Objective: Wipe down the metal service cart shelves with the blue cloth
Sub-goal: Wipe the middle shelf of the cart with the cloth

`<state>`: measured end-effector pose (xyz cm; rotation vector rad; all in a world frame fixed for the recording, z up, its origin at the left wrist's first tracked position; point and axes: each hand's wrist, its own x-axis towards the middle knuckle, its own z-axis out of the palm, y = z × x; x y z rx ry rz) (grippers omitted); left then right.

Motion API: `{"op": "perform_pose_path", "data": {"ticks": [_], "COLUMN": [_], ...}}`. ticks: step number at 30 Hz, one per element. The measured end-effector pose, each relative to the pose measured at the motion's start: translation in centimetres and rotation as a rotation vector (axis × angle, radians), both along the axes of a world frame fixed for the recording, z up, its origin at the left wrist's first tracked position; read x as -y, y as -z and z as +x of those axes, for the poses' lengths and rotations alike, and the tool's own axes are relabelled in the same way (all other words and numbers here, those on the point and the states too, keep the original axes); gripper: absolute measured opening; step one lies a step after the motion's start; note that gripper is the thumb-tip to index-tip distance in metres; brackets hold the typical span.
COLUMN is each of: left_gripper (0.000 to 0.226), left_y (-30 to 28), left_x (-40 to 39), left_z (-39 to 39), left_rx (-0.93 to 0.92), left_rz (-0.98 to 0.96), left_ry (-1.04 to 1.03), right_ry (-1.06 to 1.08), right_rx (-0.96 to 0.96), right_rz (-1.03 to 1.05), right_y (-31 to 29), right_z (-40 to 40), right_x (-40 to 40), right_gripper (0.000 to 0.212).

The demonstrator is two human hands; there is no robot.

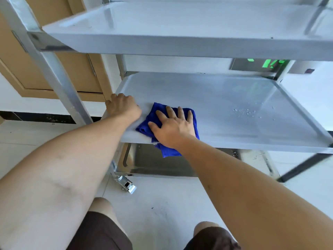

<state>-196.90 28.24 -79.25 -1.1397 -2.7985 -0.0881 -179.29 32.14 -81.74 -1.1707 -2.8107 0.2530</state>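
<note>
The metal cart's middle shelf [225,98] fills the centre of the head view. A blue cloth [156,112] lies at its near left part, one corner hanging over the front edge. My right hand [173,127] presses flat on the cloth with fingers spread. My left hand [122,107] grips the shelf's left rim beside the cloth. The top shelf [180,24] sits above, and the bottom shelf [162,161] shows below.
Water droplets [246,111] sit on the middle shelf's right side. A cart upright [54,73] runs down the left, with a caster wheel [126,184] on the pale floor. A wooden cabinet [72,73] stands behind the cart. My knees are at the bottom.
</note>
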Motion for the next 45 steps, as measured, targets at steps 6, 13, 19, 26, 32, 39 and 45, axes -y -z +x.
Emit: {"op": "perform_pose_path", "data": {"ticks": [6, 13, 19, 26, 32, 39, 45], "left_gripper": [0.041, 0.027, 0.035, 0.043, 0.038, 0.035, 0.036], "left_y": [0.1, 1.8, 3.2, 3.8, 4.0, 4.5, 4.0], "left_x": [-3.6, -7.0, -6.9, -6.6, -6.6, -7.0, -7.0], "left_z": [5.0, 7.9, 6.7, 6.7, 6.6, 6.5, 6.8], "left_rx": [0.187, 0.263, 0.166, 0.128, 0.107, 0.044, 0.040], "left_rz": [0.140, 0.238, 0.341, 0.411, 0.375, 0.336, 0.286], "left_ry": [0.240, 0.378, 0.385, 0.413, 0.443, 0.432, 0.427], "right_ry": [0.059, 0.139, 0.145, 0.184, 0.178, 0.222, 0.205], "right_rx": [-0.008, 0.026, 0.084, 0.107, 0.077, 0.081, 0.085], "right_rz": [0.039, 0.009, -0.006, 0.035, 0.075, 0.075, 0.084], "right_y": [0.1, 0.2, -0.3, -0.4, 0.0, -0.1, -0.2], "right_z": [4.3, 5.3, 3.9, 0.6, -2.9, -6.7, -7.1], "right_x": [-0.9, -3.6, -6.7, -11.4, -16.7, -22.6, -23.3], "right_gripper": [0.065, 0.067, 0.070, 0.070, 0.073, 0.070, 0.068]}}
